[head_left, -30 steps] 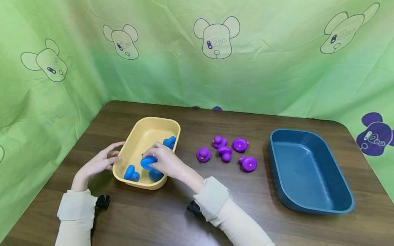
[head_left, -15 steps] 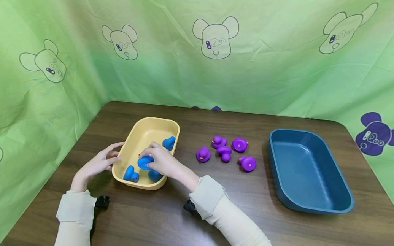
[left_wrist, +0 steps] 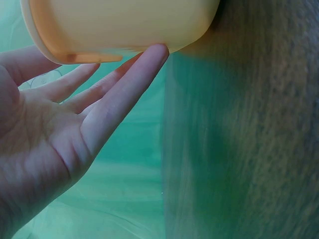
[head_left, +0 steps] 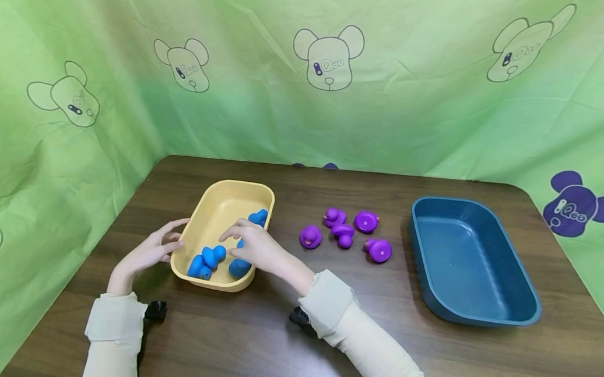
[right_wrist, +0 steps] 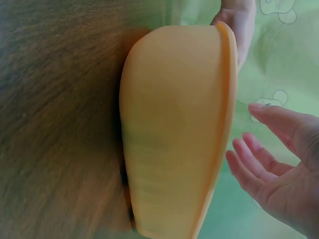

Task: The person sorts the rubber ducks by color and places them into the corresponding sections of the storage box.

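Observation:
A yellow tub (head_left: 225, 203) on the table holds several blue rubber ducks. My left hand (head_left: 146, 252) touches its left side; the left wrist view shows long, nearly straight fingers (left_wrist: 124, 99) against the wall. Over the tub's right side hovers my right hand (head_left: 261, 249), fingers spread, holding nothing; in the right wrist view that same hand (right_wrist: 281, 174) is beyond the rim. One blue duck (head_left: 214, 256) lies left of those fingertips, beside another duck (head_left: 196, 266). A blue duck (head_left: 239, 268) sits below the right hand, partly covered, and one (head_left: 258, 217) lies near the upper right wall.
Several purple rubber ducks (head_left: 343, 235) lie loose on the wooden table (head_left: 291, 339) right of the tub, some upright, some tipped over. A larger dark blue bin (head_left: 472, 264) stands farther right. Green printed cloth (head_left: 254, 115) hangs behind the table.
My right hand carried a blue duck leftward, then let it go beside the duck at the tub's lower left. Its fingers have since parted and moved slightly right. The left hand stayed put.

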